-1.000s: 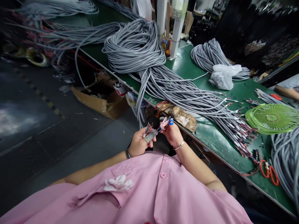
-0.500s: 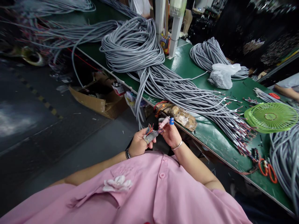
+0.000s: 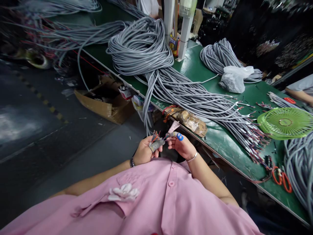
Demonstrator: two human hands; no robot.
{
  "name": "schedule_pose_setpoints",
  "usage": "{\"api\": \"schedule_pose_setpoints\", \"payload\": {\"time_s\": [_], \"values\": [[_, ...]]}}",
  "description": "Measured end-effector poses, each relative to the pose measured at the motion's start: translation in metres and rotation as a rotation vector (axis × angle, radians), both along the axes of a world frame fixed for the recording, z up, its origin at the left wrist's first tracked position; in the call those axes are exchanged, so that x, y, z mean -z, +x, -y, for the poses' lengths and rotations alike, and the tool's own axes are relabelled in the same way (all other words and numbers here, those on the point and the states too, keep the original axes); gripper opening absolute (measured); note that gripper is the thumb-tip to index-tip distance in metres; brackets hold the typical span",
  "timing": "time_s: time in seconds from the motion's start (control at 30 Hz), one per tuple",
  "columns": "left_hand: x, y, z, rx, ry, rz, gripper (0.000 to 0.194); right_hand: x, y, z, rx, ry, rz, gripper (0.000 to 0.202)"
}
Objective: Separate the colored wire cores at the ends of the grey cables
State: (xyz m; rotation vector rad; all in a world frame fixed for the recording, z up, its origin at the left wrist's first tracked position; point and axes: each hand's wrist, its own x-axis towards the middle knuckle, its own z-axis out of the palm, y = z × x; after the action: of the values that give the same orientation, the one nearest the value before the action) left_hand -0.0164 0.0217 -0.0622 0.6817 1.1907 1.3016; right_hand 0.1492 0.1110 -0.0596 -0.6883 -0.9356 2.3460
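Observation:
My left hand (image 3: 143, 152) is closed around a short bunch of grey cable ends (image 3: 156, 145). Thin coloured wires (image 3: 155, 135) fan out from its top, several of them orange-red. My right hand (image 3: 184, 148) faces it, with pale pink and blue coverings on its fingers. The fingertips of that hand meet at a few thin wires (image 3: 166, 137) leaving the cable's right end, and seem to pinch them. Its lower fingers are curled. Both hands are in front of my pink shirt, just off the table's edge.
Grey cables in a large coil (image 3: 139, 49) and a long bundle (image 3: 190, 93) cover the green table (image 3: 234, 168). Nearby are a taped brown block (image 3: 192, 122), a green fan (image 3: 286, 122), orange-handled scissors (image 3: 281, 179) and a plastic bag (image 3: 233, 80). A cardboard box (image 3: 96, 106) stands below; another person's arm (image 3: 299, 94) shows right.
My right hand has turned and shifted slightly right and down, its blue covering lower and its wrist farther out. My left hand still holds the grey cable ends, nearly in place.

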Motion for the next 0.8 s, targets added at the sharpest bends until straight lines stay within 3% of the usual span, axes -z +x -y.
{"api": "schedule_pose_setpoints", "payload": {"time_s": [0.2,0.33,0.57,0.67,0.8], "values": [[0.000,0.003,-0.001,0.075,0.031,-0.151,0.021,-0.005,-0.009,0.015,0.140,0.123,0.234,0.030],[0.002,0.003,-0.001,0.114,0.045,-0.178,0.022,-0.004,-0.014,0.018,0.198,0.199,0.248,0.025],[-0.004,0.002,-0.002,0.318,-0.042,-0.018,0.027,-0.009,-0.013,0.017,0.121,0.287,0.211,0.023],[-0.004,0.001,-0.002,0.297,-0.057,-0.015,0.026,-0.009,-0.013,0.017,0.130,0.291,0.238,0.024],[0.001,0.002,-0.003,0.163,-0.030,-0.021,0.026,-0.009,-0.015,0.018,0.194,0.270,0.279,0.024]]}}
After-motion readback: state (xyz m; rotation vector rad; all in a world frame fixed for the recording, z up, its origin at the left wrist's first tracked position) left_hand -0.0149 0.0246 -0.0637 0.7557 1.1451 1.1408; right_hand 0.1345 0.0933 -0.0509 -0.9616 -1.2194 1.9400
